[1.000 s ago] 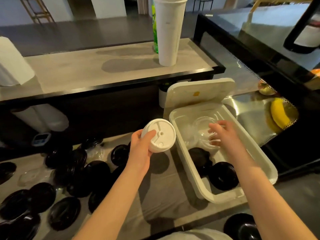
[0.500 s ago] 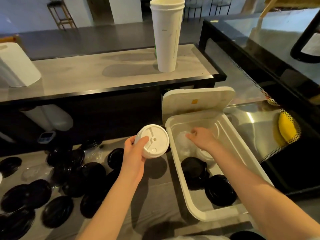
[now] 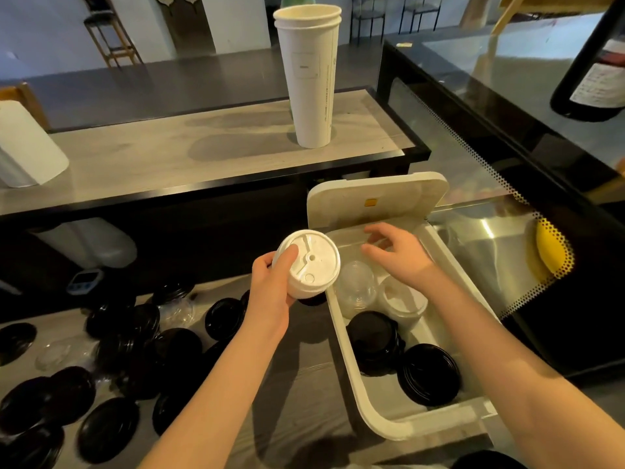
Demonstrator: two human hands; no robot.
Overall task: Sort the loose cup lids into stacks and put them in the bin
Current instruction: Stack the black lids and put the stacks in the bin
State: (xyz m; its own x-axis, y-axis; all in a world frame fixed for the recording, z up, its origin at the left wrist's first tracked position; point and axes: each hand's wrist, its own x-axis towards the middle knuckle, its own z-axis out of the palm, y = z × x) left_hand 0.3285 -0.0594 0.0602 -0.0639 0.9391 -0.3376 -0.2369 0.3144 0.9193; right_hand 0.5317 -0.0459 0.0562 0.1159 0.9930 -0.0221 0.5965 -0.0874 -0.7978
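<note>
My left hand (image 3: pixel 274 292) grips a stack of white cup lids (image 3: pixel 309 264) just left of the white bin (image 3: pixel 351 384), at its far left corner. My right hand (image 3: pixel 397 253) hovers over the far end of the bin with relaxed, spread fingers and holds nothing. Inside the bin lie a clear domed lid stack (image 3: pixel 355 287), a white lid stack (image 3: pixel 402 301) and two black lid stacks (image 3: pixel 373 343) (image 3: pixel 427 374). Several loose black lids (image 3: pixel 108 428) and a few clear ones (image 3: pixel 52 353) are scattered on the grey counter to the left.
The bin's hinged cover (image 3: pixel 375 201) stands open at the far end. A raised shelf behind carries tall stacked paper cups (image 3: pixel 309 79) and a paper towel roll (image 3: pixel 25 147). A glass display case (image 3: pixel 507 164) with a yellow item (image 3: pixel 549 253) runs along the right.
My right hand has lifted out of the bin, leaving the clear lids inside, and now hovers over its far end. My left hand with the white lids has shifted slightly toward the bin.
</note>
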